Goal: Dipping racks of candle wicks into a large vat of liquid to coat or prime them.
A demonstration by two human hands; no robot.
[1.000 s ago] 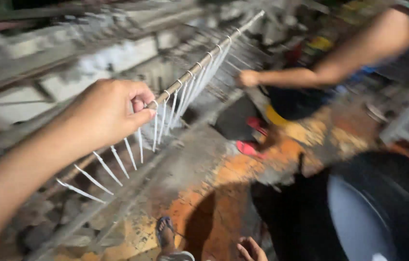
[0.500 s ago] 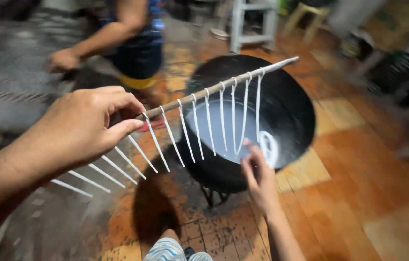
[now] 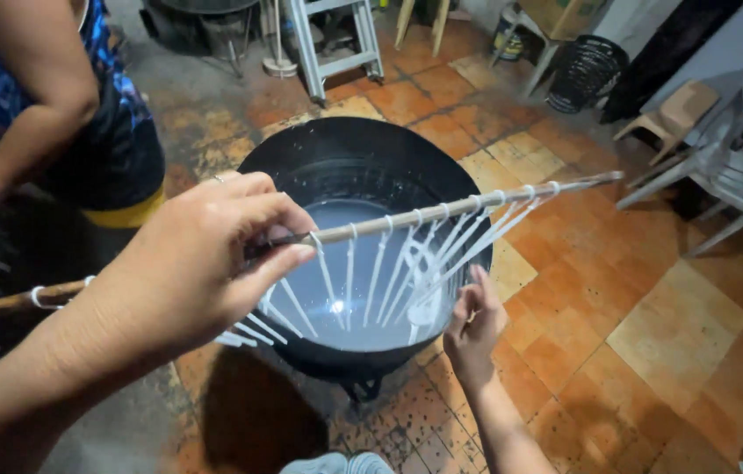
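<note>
Head view: candle rod [image 3: 442, 213] over black wax pot [image 3: 301, 167].
Left hand [image 3: 205, 263] clamped on rod; right hand [image 3: 474, 320] loosely open, steadying thin candles [image 3: 407, 272] above pot; coating still thin, more dips left.

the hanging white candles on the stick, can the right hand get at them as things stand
Probably yes. The right hand is already up at the lower ends of the thin white candles, over the black pot's near rim, and nothing stands between them. The left hand grips the wooden stick well clear of it.

A thin wooden stick [image 3: 442, 213] strung with white wax-coated wicks [image 3: 407, 272] hangs slanted over the pot's [image 3: 301, 158] pale liquid.
</note>
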